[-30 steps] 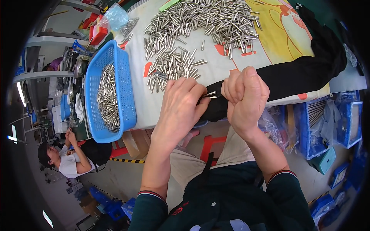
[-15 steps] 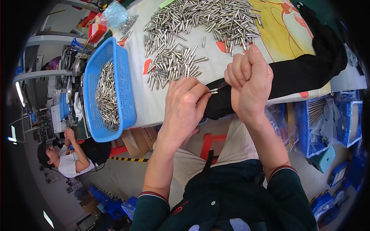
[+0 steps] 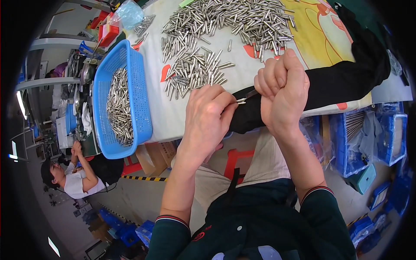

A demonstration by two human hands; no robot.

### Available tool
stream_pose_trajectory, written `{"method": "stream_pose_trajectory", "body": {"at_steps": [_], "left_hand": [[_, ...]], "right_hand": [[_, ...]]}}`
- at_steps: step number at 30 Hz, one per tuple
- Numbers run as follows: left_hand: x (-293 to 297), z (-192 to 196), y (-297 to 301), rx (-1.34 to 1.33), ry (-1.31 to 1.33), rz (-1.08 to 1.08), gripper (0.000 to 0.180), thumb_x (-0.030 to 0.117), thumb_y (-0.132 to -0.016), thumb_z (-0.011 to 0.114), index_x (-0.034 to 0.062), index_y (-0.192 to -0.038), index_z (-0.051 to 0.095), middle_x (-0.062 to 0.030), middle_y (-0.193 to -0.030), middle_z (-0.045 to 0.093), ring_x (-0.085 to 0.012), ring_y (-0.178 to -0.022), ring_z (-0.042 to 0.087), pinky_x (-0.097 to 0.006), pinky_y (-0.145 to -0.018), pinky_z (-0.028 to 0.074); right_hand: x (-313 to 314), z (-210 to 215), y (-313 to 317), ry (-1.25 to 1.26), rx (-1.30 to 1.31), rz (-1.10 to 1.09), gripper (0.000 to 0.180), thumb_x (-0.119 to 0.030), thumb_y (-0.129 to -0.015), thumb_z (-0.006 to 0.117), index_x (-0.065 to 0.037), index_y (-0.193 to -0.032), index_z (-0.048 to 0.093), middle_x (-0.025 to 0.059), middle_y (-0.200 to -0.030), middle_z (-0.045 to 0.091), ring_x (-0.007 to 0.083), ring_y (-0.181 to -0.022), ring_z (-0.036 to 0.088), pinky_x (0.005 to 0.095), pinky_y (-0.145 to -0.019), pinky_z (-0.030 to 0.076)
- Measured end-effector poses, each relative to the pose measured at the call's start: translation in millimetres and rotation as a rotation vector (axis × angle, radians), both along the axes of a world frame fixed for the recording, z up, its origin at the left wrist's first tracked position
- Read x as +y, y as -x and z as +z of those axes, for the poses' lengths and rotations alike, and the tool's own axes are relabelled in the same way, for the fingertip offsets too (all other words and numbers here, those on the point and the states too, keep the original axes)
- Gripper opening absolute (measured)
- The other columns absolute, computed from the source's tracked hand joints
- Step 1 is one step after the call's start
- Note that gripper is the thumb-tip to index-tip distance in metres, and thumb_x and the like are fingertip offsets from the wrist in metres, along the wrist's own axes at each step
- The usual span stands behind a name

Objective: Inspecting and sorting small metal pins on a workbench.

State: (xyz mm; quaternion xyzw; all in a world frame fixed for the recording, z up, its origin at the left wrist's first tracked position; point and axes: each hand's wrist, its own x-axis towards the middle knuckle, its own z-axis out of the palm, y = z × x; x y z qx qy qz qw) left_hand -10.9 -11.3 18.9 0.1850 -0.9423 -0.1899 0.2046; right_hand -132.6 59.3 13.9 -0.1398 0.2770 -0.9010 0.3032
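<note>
Between the thumb and fingertips of my left hand (image 3: 208, 115), a small slotted metal pin (image 3: 241, 102) is pinched, its end poking out to the right. My right hand (image 3: 284, 93) is a fist around a thin, dark blade-like tool (image 3: 251, 94); its handle is hidden in the palm. The tool's tip is at or just beside the pin's end; whether they touch I cannot tell. Under both hands lies a black cloth (image 3: 333, 86) along the table's near edge. Beyond them, a smaller heap of pins (image 3: 197, 71) borders a large heap (image 3: 229, 19) on the patterned tablecloth (image 3: 160, 117).
A blue mesh basket (image 3: 144, 115) holding many similar pins stands left of my hands. A clear plastic bag (image 3: 128, 15) and red bins (image 3: 108, 34) are at the far left. Blue crates (image 3: 346, 162) stand low on the right. A person (image 3: 80, 180) sits at the left.
My right fist has shifted very slightly to the right and up with the tool. The left hand keeps its pinch on the pin almost in place.
</note>
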Motion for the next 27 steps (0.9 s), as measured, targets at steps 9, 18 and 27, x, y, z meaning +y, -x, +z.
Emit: {"method": "stream_pose_trajectory", "body": {"at_steps": [9, 18, 27], "left_hand": [[-1, -2, 0, 0.010, -0.063, 0.005, 0.008, 0.001, -0.065, 0.066, 0.0028, -0.066, 0.059, -0.0070, -0.067, 0.052, -0.0239, -0.069, 0.052, -0.035, -0.063, 0.038], [-3, -2, 1, 0.010, -0.111, 0.001, 0.009, -0.001, -0.064, 0.066, 0.0017, -0.064, 0.057, -0.0079, -0.066, 0.051, -0.0261, -0.068, 0.052, -0.036, -0.063, 0.039], [1, -4, 1, 0.029, -0.124, 0.044, 0.007, -0.005, -0.065, 0.065, -0.0026, -0.069, 0.059, -0.0107, -0.064, 0.055, -0.0256, -0.062, 0.052, -0.034, -0.058, 0.042]], "right_hand": [[-1, 1, -3, -0.034, 0.007, -0.016, 0.042, -0.019, -0.096, 0.041, -0.009, -0.057, 0.030, -0.0041, -0.050, 0.028, 0.0046, -0.043, 0.020, 0.0240, -0.040, 0.017], [-1, 2, -26, -0.197, 0.511, -0.100, 0.039, -0.017, -0.097, 0.037, -0.006, -0.061, 0.030, -0.0016, -0.053, 0.029, 0.0063, -0.047, 0.023, 0.0255, -0.044, 0.020], [4, 2, -13, -0.135, 0.198, -0.075, 0.041, -0.018, -0.096, 0.037, -0.008, -0.057, 0.028, -0.0015, -0.049, 0.027, 0.0066, -0.043, 0.018, 0.0258, -0.042, 0.018]]}}
